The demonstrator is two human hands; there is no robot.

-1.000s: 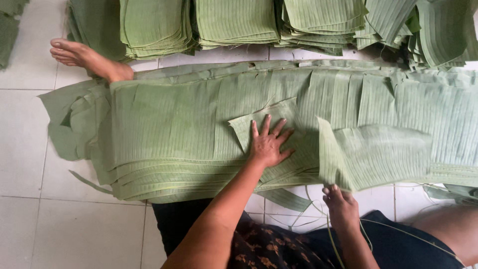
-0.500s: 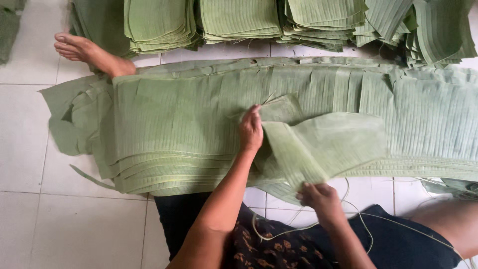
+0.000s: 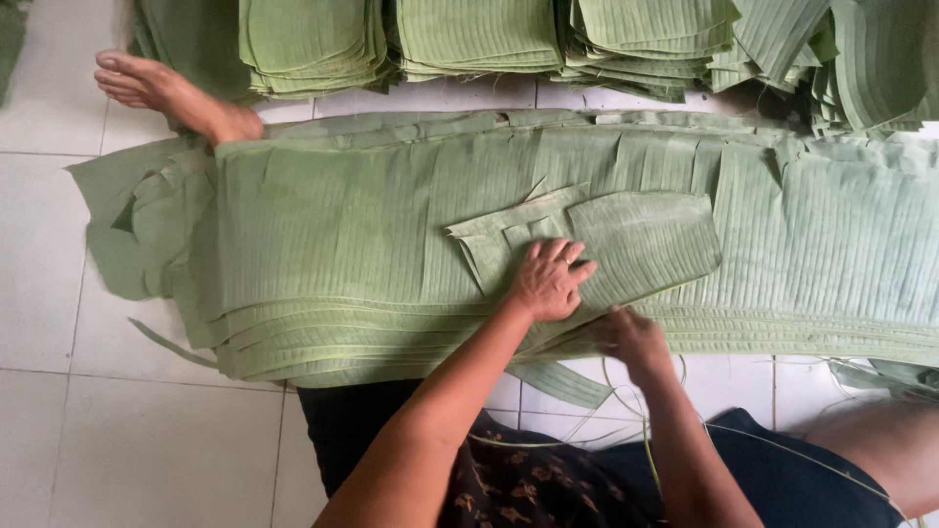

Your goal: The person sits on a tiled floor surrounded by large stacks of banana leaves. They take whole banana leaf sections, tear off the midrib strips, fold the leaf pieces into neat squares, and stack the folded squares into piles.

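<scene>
Fingers of the left hand press flat and spread on a folded leaf piece; the right hand pinches the stack's near edge just below them. Finished bundles lie beyond the fingers, yet the big stack looks mostly unworked.

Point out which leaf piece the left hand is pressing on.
The folded leaf piece atop the long leaf stack, under the left hand; the bundles behind lie untouched.

White tiled floor, leaf stack (green), folded piles
</scene>
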